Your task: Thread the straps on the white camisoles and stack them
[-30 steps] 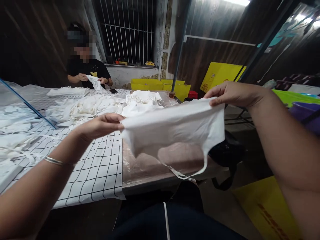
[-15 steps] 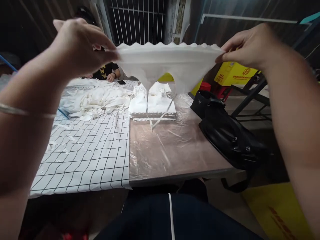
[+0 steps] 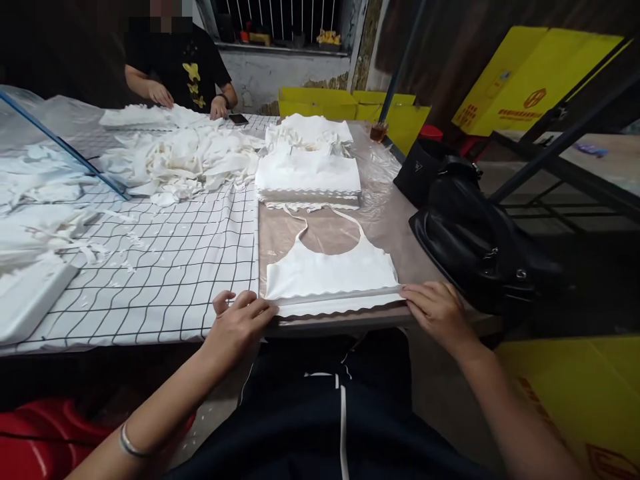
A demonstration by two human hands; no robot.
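Observation:
A white bra top (image 3: 333, 270) with thin straps and a scalloped hem lies flat on the plastic-covered table, straps pointing away from me. My left hand (image 3: 243, 323) is closed on the left corner of its hem, near the table's front edge. At the opposite corner, my right hand (image 3: 437, 313) pinches the hem between thumb and fingers. Two wavy edges show along the hem, one a little beyond the other. Just past the straps sits a stack of white tops (image 3: 310, 173) with scalloped edges towards me.
Loose white garments (image 3: 185, 157) are heaped on the checked cloth (image 3: 200, 267) at left. Black bags (image 3: 465, 247) lie along the right edge. A blue pole (image 3: 65, 143) slants at left. Across the table, a person (image 3: 175, 67) handles white fabric. Yellow boxes (image 3: 530, 80) stand beyond.
Both hands have come down from high in front of me to the table's front edge. The bra top, held up and stretched before, now lies flat in front of the stack.

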